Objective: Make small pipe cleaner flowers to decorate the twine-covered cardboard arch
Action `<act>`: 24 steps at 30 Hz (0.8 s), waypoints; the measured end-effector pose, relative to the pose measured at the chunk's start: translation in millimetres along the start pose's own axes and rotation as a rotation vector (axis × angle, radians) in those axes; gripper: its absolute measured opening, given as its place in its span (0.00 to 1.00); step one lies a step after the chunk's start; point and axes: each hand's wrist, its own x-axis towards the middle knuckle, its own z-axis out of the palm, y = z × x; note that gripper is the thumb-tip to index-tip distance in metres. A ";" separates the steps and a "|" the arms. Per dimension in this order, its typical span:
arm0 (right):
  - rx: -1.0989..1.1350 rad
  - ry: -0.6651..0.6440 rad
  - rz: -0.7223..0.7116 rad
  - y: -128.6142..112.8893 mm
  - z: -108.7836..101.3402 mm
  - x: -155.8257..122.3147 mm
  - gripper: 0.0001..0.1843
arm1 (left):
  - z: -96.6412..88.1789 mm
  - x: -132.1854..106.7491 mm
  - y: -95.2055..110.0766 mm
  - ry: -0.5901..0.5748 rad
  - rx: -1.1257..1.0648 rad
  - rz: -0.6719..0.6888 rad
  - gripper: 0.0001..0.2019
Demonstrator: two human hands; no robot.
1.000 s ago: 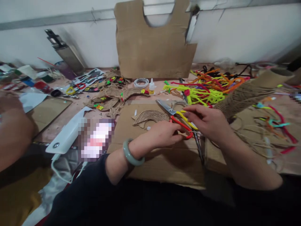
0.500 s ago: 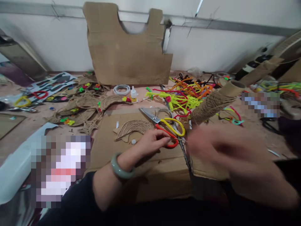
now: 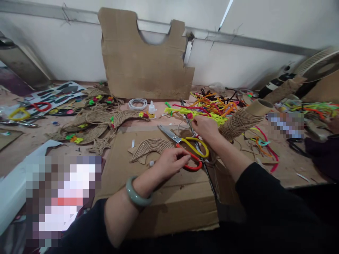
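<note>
Lying heaped at the left of the table, a pile of twine-wound shapes (image 3: 92, 121) is sitting apart from both hands, and nearer the middle a twine-covered crescent (image 3: 150, 146) is lying flat on the cardboard sheet (image 3: 164, 208). Just right of that crescent the left hand (image 3: 169, 164), with a pale green bangle (image 3: 137, 193) at its wrist, is resting on the sheet with its fingers loosely curled and the fingertips (image 3: 186, 157) touching the red handle loop of the scissors (image 3: 185, 144). They are not threading through the loops, and whether they are pinching the handle or merely steadying it I cannot tell. The scissors are lying on the cardboard with blades together, pointing away and to the left. Further right the right hand (image 3: 205, 127) is reaching past the yellow loop to the near edge of the pipe cleaners (image 3: 212, 106), fingers bending downward with the tips hidden among the strands, so I cannot tell whether anything is being held there. By my reading, the work is sitting at a selecting stage: one hand is minding the cutting tool while the other is picking through the coloured stems. A following move is calling for one stem to be parted cleanly from the tangle, and for the scissors to be taken properly by the loops. At the far right the twine cone (image 3: 242, 120) is lying tilted just beside the right hand.
</note>
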 end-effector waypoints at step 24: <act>0.188 0.115 -0.068 -5.5 -15.0 -63.6 0.14 | -7.7 10.4 -5.4 0.315 -0.683 -0.133 0.03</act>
